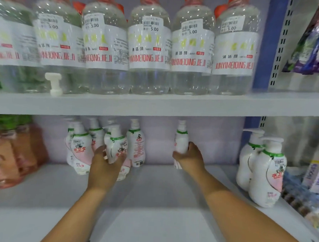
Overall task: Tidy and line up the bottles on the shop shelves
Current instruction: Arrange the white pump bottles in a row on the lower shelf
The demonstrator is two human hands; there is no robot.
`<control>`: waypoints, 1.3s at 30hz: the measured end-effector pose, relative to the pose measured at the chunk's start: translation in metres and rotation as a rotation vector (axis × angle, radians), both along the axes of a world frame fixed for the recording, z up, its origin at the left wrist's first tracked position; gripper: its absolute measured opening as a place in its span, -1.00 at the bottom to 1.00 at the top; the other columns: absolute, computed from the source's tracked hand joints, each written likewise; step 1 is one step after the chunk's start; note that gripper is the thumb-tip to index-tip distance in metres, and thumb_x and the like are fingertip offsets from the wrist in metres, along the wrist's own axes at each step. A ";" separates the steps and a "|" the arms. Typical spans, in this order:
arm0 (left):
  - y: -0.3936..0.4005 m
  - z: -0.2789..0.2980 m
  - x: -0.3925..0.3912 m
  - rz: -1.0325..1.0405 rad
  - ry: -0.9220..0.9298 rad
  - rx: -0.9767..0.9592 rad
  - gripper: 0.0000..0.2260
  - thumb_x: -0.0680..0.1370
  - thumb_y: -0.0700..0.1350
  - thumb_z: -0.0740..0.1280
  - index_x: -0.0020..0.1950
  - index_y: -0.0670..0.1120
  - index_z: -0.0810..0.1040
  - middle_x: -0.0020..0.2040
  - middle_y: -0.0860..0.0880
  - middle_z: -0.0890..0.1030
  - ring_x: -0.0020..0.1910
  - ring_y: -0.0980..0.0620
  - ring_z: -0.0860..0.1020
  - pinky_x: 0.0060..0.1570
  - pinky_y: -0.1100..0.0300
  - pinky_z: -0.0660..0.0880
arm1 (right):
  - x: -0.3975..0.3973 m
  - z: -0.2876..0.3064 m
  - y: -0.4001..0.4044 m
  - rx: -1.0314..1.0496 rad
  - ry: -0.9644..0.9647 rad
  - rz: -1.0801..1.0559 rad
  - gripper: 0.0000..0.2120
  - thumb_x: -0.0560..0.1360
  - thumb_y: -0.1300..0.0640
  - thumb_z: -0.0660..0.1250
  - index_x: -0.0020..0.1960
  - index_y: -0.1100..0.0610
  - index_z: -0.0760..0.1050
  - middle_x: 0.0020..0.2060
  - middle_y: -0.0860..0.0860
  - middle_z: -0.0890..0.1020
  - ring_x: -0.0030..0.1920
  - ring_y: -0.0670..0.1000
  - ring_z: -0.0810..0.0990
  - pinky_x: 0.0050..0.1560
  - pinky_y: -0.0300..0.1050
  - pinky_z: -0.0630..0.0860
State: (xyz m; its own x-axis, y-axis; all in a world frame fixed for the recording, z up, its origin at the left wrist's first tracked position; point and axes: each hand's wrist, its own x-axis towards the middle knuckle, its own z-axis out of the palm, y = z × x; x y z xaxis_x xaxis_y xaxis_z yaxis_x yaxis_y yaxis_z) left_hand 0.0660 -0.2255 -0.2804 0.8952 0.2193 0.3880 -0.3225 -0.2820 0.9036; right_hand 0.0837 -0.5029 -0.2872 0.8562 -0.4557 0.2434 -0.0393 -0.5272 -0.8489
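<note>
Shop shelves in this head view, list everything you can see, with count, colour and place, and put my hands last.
Clear bottles: six in front, more behind, orange caps, upper shelf.
White spout: one, upper shelf edge, left.
Pump bottles, left cluster: about six, white, lower shelf back.
Lone pump bottle: one, white, lower shelf middle.
Pump bottles, right pair: two, white, lower shelf right.
Pink jug: one, lower left.
Purple packets: upper right, count unclear.
Left hand: grips a cluster bottle.
Right hand: grips the lone bottle.

The pump bottles (116,146) are white with green neck bands and pink-and-red labels. The clear jugs (149,46) above carry orange-red caps and white labels lettered in red, on a pale grey shelf (155,106)
</note>
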 end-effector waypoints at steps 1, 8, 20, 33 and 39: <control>0.004 -0.004 0.003 -0.002 0.018 0.043 -0.60 0.54 -0.04 0.53 0.32 0.02 0.49 0.09 0.06 0.66 0.13 -0.05 0.64 0.13 0.01 0.56 | -0.004 0.000 -0.001 -0.002 0.009 0.023 -0.71 0.36 0.09 0.49 0.05 0.11 0.55 -0.07 0.06 0.69 -0.05 0.10 0.69 -0.14 -0.10 0.54; -0.001 -0.014 0.014 -0.169 0.088 0.176 -0.60 0.47 -0.04 0.58 0.22 0.12 0.52 0.01 0.21 0.65 -0.03 0.30 0.60 -0.14 0.34 0.47 | -0.072 0.008 -0.014 0.066 0.027 0.235 -0.60 0.32 0.09 0.50 0.10 -0.06 0.46 -0.07 -0.20 0.68 -0.16 -0.34 0.65 -0.35 -0.46 0.50; -0.124 0.002 0.005 -0.686 0.248 0.234 -0.54 0.34 -0.01 0.65 0.13 0.16 0.53 0.06 0.13 0.72 0.04 0.13 0.70 -0.03 0.11 0.68 | -0.198 -0.004 -0.035 0.151 -0.222 0.080 -0.64 0.49 0.14 0.53 0.20 -0.12 0.54 0.05 -0.25 0.69 0.06 -0.24 0.67 0.09 -0.19 0.62; -0.201 -0.008 -0.034 -0.893 0.191 0.125 -0.68 0.54 -0.08 0.50 0.27 0.12 0.61 0.14 0.18 0.72 0.15 0.16 0.68 0.15 0.11 0.61 | -0.191 -0.015 -0.035 -0.230 -0.273 -0.414 -0.13 0.29 -0.28 0.58 0.47 -0.02 0.34 0.31 -0.06 0.43 0.39 0.02 0.38 0.29 0.04 0.49; -0.200 -0.012 -0.034 -0.922 0.174 0.056 -0.74 0.61 -0.15 0.43 0.25 0.12 0.61 0.16 0.15 0.72 0.15 0.09 0.70 0.17 0.07 0.62 | -0.191 -0.021 -0.042 -0.241 -0.328 -0.402 -0.23 0.30 -0.24 0.54 0.42 -0.09 0.38 0.24 -0.14 0.50 0.31 -0.03 0.47 0.14 0.01 0.58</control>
